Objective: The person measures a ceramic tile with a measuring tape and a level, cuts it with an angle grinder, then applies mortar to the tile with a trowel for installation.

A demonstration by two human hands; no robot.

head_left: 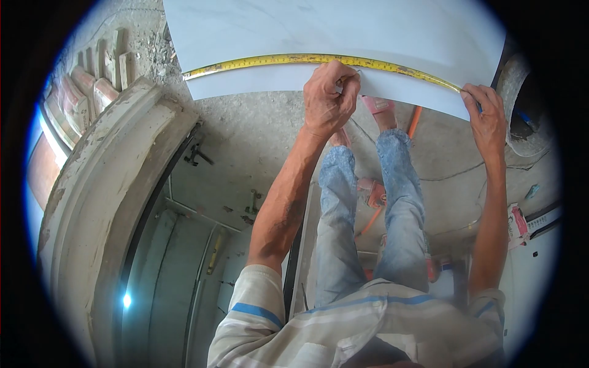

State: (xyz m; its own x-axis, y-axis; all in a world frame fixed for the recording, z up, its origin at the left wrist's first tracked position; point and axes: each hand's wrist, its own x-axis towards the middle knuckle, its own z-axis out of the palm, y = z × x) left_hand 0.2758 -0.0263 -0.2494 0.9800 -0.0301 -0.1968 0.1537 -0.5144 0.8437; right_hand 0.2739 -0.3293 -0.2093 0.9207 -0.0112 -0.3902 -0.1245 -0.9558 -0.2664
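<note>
A large white sheet (343, 27) lies at the top of the head view. Across it, near its front edge, runs a yellow tape measure (257, 61), slightly bowed. At the sheet's right edge my right hand (488, 119) pinches the end of the tape between thumb and fingers. My left hand (331, 98) is closed over the sheet's front edge, its knuckles against the middle of the tape. Something small may show at its fingertips, too small to name. The tape's far left end reaches the sheet's left edge.
A curved pale moulding (104, 184) stands at the left, with stacked offcuts (116, 61) behind it. Below the sheet are my legs (353, 227), orange tools (371, 193) and cables on the dusty floor. A round pipe-like tube (527, 116) lies at the right.
</note>
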